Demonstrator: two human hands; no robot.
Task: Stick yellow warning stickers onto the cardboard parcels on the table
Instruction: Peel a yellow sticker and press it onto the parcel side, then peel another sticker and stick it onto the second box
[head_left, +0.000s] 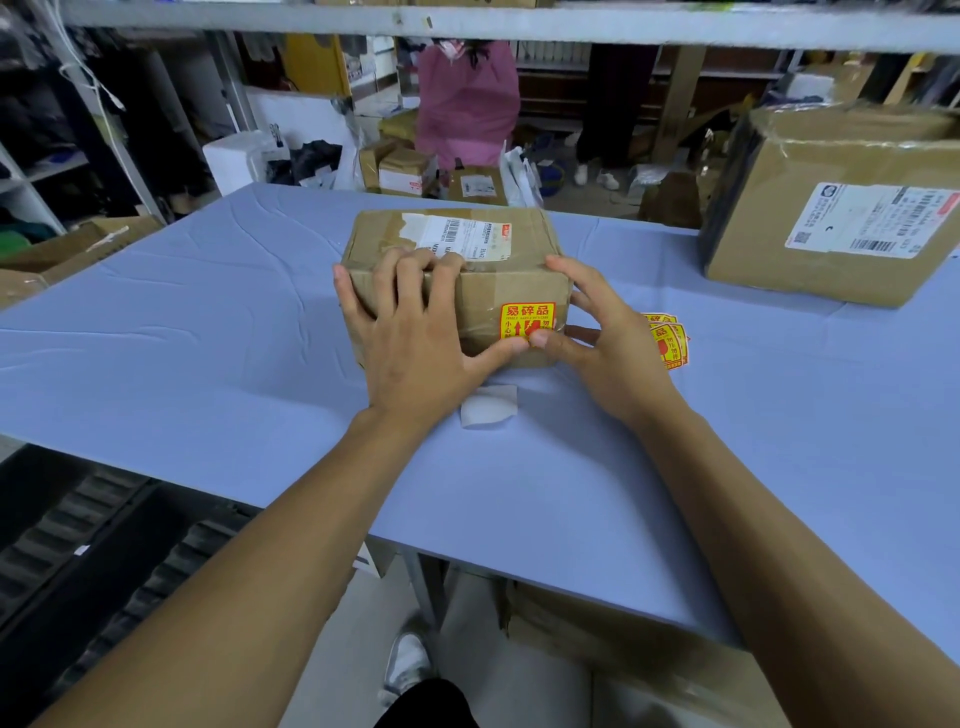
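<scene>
The left hand (415, 332) lies flat and open over the cardboard parcel (457, 280) on the bench (208, 338), its thumb pressing the yellow warning sticker (527, 319). The right hand (608, 338), fingers spread, presses the sticker's lower edge. The sticker appears thin and limp; smooth it flat against the stiff, probably light parcel.

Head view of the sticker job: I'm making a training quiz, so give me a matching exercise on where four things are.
Things:
1. yellow sticker
2. spare stickers
3. white backing paper
4. large parcel

Places:
A. table's far right
B. on the small parcel's near face
C. on the table, just right of the right hand
D. flat on the table before the small parcel

Pairs: 1-B, 2-C, 3-D, 4-A
</scene>
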